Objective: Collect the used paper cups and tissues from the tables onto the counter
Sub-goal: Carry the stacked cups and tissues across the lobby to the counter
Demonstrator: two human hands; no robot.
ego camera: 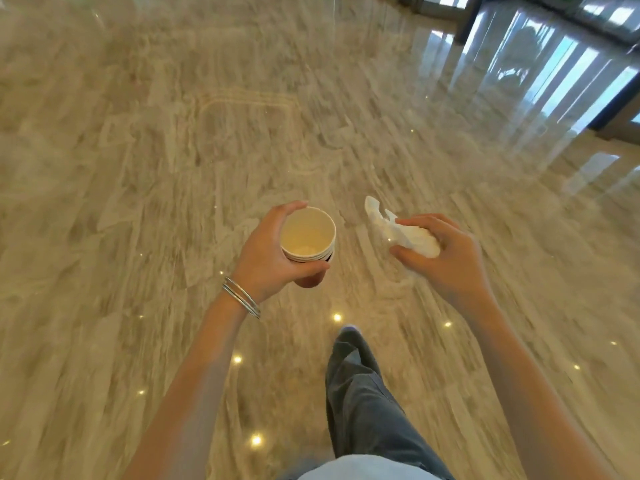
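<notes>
Hands full over marble floor (173,150).
Left hand (266,258) curls its fingers round stacked paper cups (308,237); at their three o'clock, right hand (446,258) pinches tissues (408,233).

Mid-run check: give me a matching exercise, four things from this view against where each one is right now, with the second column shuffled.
Things:
1. stack of paper cups
2. crumpled tissues
3. silver bangles
4. grey trouser leg

Places:
A. worn just behind the left hand
B. gripped in the right hand
C. below both hands, over the marble floor
D. gripped in the left hand

Pairs: 1-D, 2-B, 3-A, 4-C.
</notes>
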